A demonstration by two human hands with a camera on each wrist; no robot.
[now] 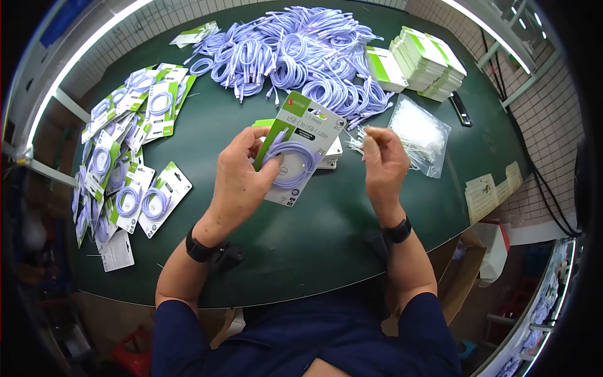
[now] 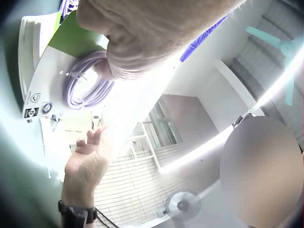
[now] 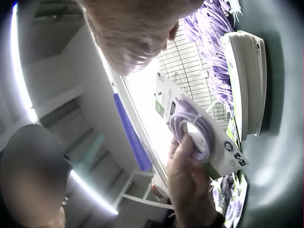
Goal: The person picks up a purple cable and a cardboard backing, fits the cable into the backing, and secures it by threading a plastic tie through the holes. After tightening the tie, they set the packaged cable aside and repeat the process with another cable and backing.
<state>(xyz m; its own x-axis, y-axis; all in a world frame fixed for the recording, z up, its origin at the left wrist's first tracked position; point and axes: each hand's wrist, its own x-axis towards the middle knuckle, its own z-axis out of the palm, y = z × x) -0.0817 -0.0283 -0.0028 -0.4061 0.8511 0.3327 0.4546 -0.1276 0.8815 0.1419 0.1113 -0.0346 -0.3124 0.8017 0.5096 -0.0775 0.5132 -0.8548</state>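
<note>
My left hand [image 1: 242, 173] grips a printed retail card [image 1: 295, 188] by its left side, the thumb pressing its front. On the card sits a coiled lilac USB-C cable [image 1: 292, 164], also plain in the right wrist view, where a thin white strip [image 3: 212, 105] sticks out beside the coil. My right hand [image 1: 386, 166] is raised to the right of the card, apart from it, fingers loosely bent. Nothing shows between its fingers in the left wrist view [image 2: 88, 164]. Close to its fingertips are loose white cable ties [image 1: 357, 142]. Behind the held card lies a stack of cards [image 1: 331, 162].
A heap of coiled lilac cables [image 1: 295, 53] covers the far middle. Carded cables [image 1: 129, 201] pile up at left. Stacked cards [image 1: 424, 60], a phone-like black object [image 1: 460, 109], a bag of white ties [image 1: 427, 135] and a paper sheet [image 1: 493, 191] lie at right.
</note>
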